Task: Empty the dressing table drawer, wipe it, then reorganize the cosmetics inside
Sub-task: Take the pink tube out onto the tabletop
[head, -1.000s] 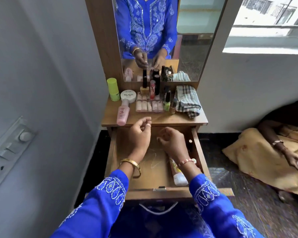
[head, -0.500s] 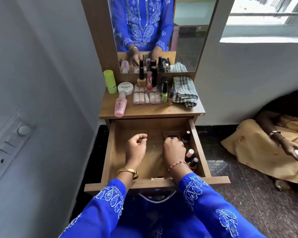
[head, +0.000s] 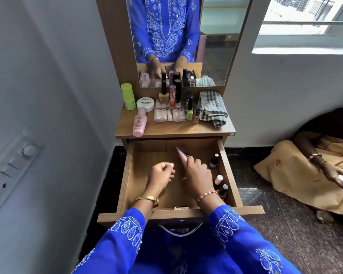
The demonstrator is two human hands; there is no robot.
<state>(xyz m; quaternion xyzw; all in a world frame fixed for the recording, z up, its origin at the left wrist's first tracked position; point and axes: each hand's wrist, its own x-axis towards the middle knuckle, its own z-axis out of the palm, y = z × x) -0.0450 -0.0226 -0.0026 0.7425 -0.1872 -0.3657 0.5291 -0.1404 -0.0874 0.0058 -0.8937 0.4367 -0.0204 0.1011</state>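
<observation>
Since half a second ago your right hand point(head: 197, 175) has lifted a pink tube point(head: 181, 156), fingers curled round its near end, its tip pointing to the far wall of the open drawer point(head: 127, 175). Your left hand point(head: 160, 173) hovers beside it, fingers loosely curled, holding nothing. Three small bottles point(head: 218, 179) stand along the drawer's right wall, close by your right wrist. On the tabletop point(head: 166, 129) beyond stand nail polishes point(head: 189, 107), a pink bottle point(head: 140, 123) and a folded striped cloth point(head: 212, 107).
</observation>
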